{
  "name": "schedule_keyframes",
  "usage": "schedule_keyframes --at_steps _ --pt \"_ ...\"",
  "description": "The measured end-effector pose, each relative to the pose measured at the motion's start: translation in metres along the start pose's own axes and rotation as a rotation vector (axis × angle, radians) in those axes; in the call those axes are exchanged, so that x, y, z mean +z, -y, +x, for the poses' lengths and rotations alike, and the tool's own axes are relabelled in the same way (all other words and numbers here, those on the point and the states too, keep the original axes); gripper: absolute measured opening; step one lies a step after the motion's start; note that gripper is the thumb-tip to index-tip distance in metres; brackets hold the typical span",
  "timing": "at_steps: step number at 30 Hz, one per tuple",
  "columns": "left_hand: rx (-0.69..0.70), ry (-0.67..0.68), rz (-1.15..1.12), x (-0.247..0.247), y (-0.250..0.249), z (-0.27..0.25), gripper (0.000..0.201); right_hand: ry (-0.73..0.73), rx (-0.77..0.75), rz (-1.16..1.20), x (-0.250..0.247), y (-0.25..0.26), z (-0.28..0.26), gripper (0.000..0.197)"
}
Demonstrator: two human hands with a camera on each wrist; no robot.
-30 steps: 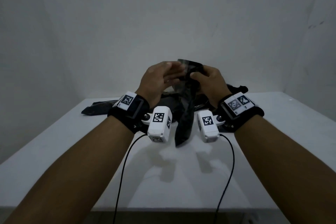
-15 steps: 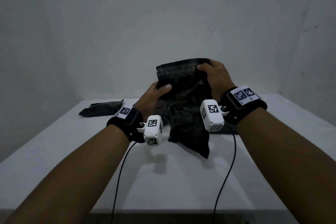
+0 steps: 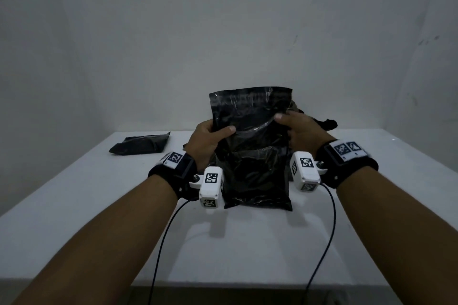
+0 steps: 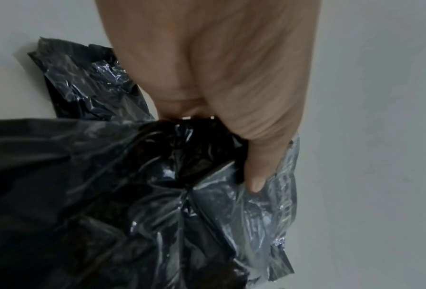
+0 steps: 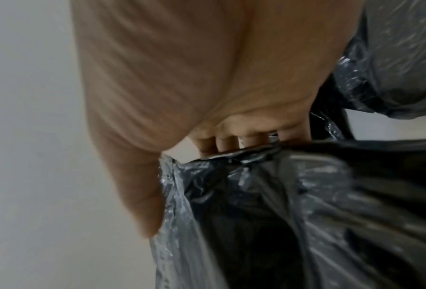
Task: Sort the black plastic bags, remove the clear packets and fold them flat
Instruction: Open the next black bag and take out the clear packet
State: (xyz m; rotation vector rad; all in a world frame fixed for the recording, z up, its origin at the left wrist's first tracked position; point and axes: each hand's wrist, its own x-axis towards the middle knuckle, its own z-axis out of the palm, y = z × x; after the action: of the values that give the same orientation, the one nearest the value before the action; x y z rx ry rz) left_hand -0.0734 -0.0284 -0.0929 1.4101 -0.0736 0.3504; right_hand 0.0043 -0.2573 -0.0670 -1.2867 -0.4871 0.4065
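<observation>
From the head view, both hands are up on one black bag (image 3: 250,146), held upright over the middle of the white table (image 3: 247,242), its bottom edge just about touching the top. The left hand (image 3: 207,141) clamps the bag's 9 o'clock edge, thumb across the front, fingers behind; the right hand (image 3: 301,130) grips the 3 o'clock edge a little higher, thumb on the face. That reads as the opening-out step: the bag is spread broadside and the mouth at 12 o'clock is not yet parted, so the next move likely calls for working the top open or feeling for a clear packet inside, and none shows from here. Out at 10 o'clock a folded bag (image 3: 141,146) lies flat on the table, and a dark heap of more bags (image 3: 324,123) peeks out behind the right hand at 2 o'clock. Over to the left wrist view: thumb and curled fingers pinch a bunched fold of glossy black film, with another crumpled bag on the table toward 10 o'clock. Right wrist view now: fingers (image 5: 228,143) hooked over the bag's edge, thumb pressed along the crinkled side, more plastic at 1 o'clock. Against the earlier frames: a second ago the bag hung as a narrow twisted strip between hands close together; half a second ago it was half spread and tilted, right hand at the top corner. Now it is squared up, lower, hands apart at mid-height.
</observation>
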Motion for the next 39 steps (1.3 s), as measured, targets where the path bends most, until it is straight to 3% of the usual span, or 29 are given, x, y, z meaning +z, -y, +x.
schedule_keyframes --at_steps 3,7,8,10,12,15,17,20,23,26,29,32,36,39 --pt "0.022 0.018 0.027 -0.003 0.000 -0.001 0.021 -0.112 -0.124 -0.015 -0.003 -0.008 -0.004 0.014" --pt "0.035 0.013 0.034 -0.008 0.000 0.000 0.032 -0.179 -0.182 -0.079 -0.001 0.003 -0.001 0.011" --pt "0.045 0.016 0.047 -0.009 0.000 0.000 0.032 -0.204 -0.197 -0.145 0.000 0.007 0.002 0.011" --pt "0.088 0.024 0.094 -0.008 -0.002 0.000 0.030 -0.330 -0.294 -0.399 -0.001 0.017 0.015 0.033" --pt "0.128 0.018 0.144 -0.003 -0.008 0.000 0.027 -0.423 -0.480 -0.703 0.007 0.036 0.023 0.043" --pt "0.160 0.039 0.199 0.005 -0.014 0.001 0.024 -0.194 -0.686 -1.026 0.035 0.068 0.031 0.037" --pt "0.168 0.071 0.221 0.010 -0.019 0.001 0.026 -0.018 -0.665 -1.238 0.058 0.086 0.035 0.040" --pt "0.167 0.085 0.243 0.015 -0.025 -0.002 0.030 0.179 -0.434 -1.408 0.085 0.099 0.046 0.047" --pt "0.169 0.091 0.264 0.015 -0.028 -0.006 0.029 0.272 -0.328 -1.419 0.092 0.101 0.052 0.024" --pt "0.104 0.161 0.227 0.003 -0.025 -0.013 0.049 0.229 -0.377 -1.344 0.089 0.104 0.055 0.006" --pt "-0.082 0.344 0.305 -0.019 -0.002 -0.027 0.067 0.168 -0.418 -1.284 0.084 0.112 0.053 0.009" --pt "-0.211 0.399 0.447 -0.038 0.026 -0.038 0.055 0.147 -0.415 -1.248 0.079 0.117 0.052 0.012" --pt "-0.169 0.318 0.696 -0.051 0.045 -0.041 0.027 0.122 -0.434 -1.264 0.078 0.120 0.052 0.007" --pt "-0.166 0.264 0.683 -0.055 0.053 -0.041 0.023 0.076 -0.470 -1.305 0.076 0.122 0.053 0.006"
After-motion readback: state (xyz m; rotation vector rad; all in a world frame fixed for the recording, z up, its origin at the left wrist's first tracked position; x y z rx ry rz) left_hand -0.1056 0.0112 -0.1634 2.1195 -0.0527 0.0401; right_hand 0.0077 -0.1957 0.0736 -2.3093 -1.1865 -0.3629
